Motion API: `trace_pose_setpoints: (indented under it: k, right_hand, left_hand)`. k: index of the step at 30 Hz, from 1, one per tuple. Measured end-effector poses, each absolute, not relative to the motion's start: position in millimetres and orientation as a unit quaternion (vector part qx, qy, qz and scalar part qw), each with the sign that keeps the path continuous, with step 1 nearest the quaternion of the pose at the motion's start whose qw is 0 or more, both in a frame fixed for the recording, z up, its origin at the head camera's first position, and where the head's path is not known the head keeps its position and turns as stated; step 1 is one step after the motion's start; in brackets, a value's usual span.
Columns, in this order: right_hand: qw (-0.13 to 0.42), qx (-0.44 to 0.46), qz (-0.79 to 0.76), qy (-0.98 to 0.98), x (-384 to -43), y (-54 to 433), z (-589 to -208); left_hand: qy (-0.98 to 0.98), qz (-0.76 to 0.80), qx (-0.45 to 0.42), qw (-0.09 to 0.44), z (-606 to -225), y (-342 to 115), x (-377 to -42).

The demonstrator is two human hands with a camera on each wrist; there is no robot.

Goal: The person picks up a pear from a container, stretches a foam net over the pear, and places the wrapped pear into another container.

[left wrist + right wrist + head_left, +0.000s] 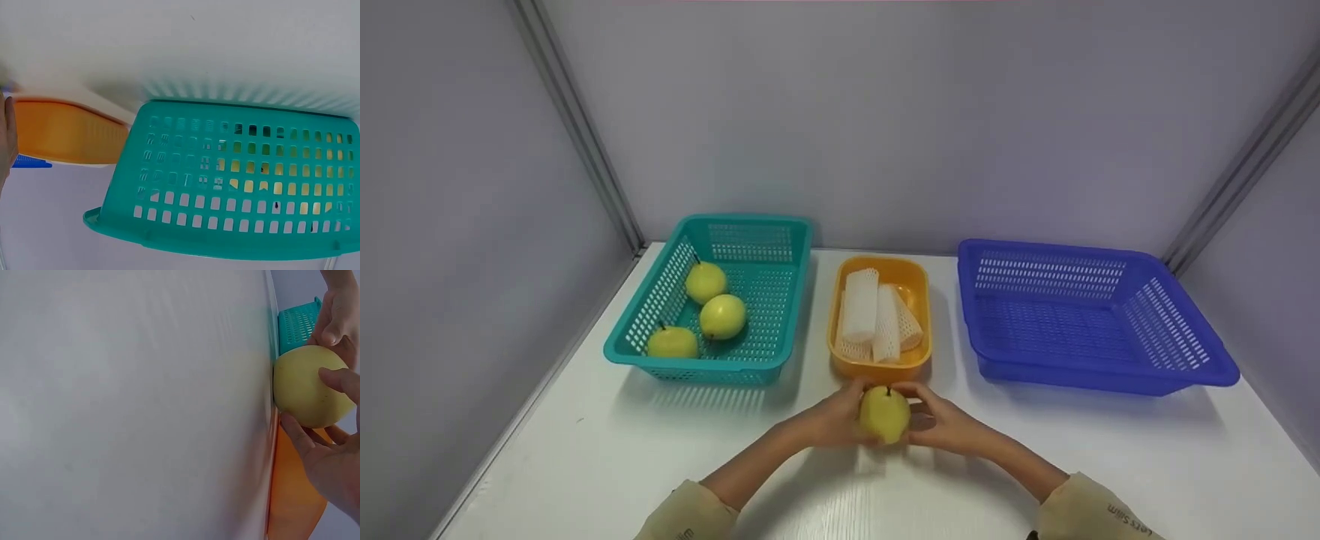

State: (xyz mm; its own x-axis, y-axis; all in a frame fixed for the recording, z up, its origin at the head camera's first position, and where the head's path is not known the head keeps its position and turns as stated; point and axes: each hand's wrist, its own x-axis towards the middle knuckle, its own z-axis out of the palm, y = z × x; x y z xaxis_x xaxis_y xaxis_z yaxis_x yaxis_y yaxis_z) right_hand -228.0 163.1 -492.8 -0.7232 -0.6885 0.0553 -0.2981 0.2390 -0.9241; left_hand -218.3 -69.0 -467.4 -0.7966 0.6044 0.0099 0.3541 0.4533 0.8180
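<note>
With my right hand [949,427] I grip a yellow pear [885,416], the thumb on one side of it and the fingers curled at the other, as the right wrist view shows. Against the fruit's opposite side is my left hand [834,420], close up to it, though its fingers are partly hidden and I cannot tell whether they curl round it. Between my two hands, the pear is just in front of an orange container [877,371]; whether it touches the white counter [675,450] I cannot make out. Inside the orange container lie several white foam nets [861,304], overlapping one another, with a fuller one uppermost towards the left. To my left, a teal basket [765,300] with slotted walls stands on the counter and has three more pears [723,316] in it, two side by side and one in the near left corner; the left wrist view catches their yellow through the slots. Over to my right stands a wider blue basket [1042,330], with a gap between it and the orange container. Beige sleeves [690,514] with dark lettering show on both my arms, and pale grey walls [885,112] rise behind the counter and on either side
</note>
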Motion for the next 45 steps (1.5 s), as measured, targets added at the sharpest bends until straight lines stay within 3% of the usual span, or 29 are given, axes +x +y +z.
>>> trace_pose_setpoints:
  k: [6, 13, 17, 25, 31, 40, 45]
  right_hand:
    - [0.154, -0.32, -0.552, 0.755, -229, 170, -488]
    - [-0.072, -0.249, -0.563, 0.785, -221, 164, -458]
    - [-0.132, -0.191, -0.546, 0.805, -225, 161, -450]
    - [-0.072, -0.122, -0.544, 0.827, -250, 156, -475]
    - [-0.023, -0.089, -0.551, 0.83, -258, 153, -481]
    - [-0.012, -0.071, -0.55, 0.832, -264, 151, -478]
    - [-0.032, -0.075, -0.537, 0.839, -266, 149, -477]
  left_hand:
    - [0.84, 0.473, 0.241, 0.116, -461, -72, -222]
    - [0.825, 0.562, 0.046, 0.028, -460, -70, -234]
    - [0.777, 0.628, -0.044, 0.012, -459, -67, -243]
    - [0.696, 0.71, -0.089, 0.062, -536, -77, -308]
    - [0.672, 0.728, -0.094, 0.092, -470, -66, -269]
    - [0.653, 0.743, -0.111, 0.092, -463, -63, -263]
    - [0.663, 0.734, -0.116, 0.091, -463, -63, -263]
